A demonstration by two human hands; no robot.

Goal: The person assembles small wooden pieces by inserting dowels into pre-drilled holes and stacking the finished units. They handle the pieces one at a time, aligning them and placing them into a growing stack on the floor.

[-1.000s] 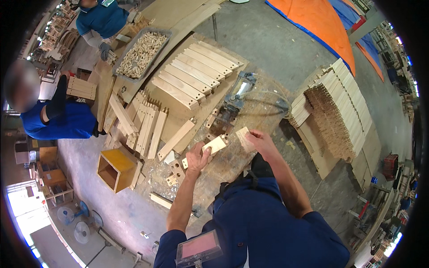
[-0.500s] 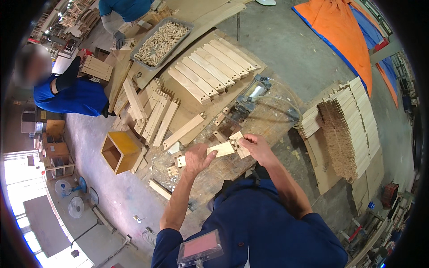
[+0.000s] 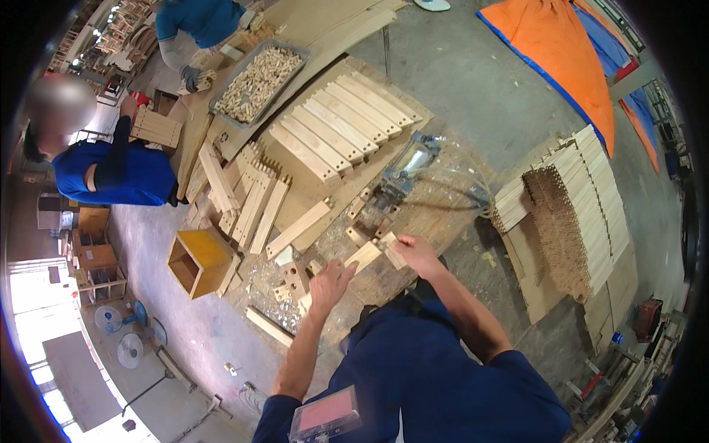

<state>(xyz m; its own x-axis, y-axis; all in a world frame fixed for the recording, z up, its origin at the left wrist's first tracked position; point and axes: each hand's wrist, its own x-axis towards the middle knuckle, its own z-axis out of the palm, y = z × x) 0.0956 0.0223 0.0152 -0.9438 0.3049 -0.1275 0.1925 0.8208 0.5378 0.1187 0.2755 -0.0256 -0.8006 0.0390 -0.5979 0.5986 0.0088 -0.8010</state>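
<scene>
My left hand (image 3: 330,286) is closed around one end of a pale wooden slat (image 3: 364,256), its thumb along the top. At the slat's other end, my right hand (image 3: 416,253) grips a short wooden block (image 3: 391,252) set crosswise against it. Whether the two pieces are fully joined is too small to tell. Just beyond my right hand lie wooden jig blocks (image 3: 360,235) on the worn bench (image 3: 454,203). Beside my left hand sits a drilled wooden block (image 3: 295,277).
A metal clamp device (image 3: 410,161) with hoses stands ahead. Drilled slats (image 3: 304,151) lie in a row, near doweled slats (image 3: 255,203) and a tray (image 3: 214,103) of dowels. A yellow box (image 3: 210,258) is left, a slat stack (image 3: 565,221) right. Two co-workers (image 3: 111,173) are at far left.
The slat has tilted, its left end coming nearer to me, as both hands turned it. The view has shifted slightly. At the far left, the co-workers' arms have moved.
</scene>
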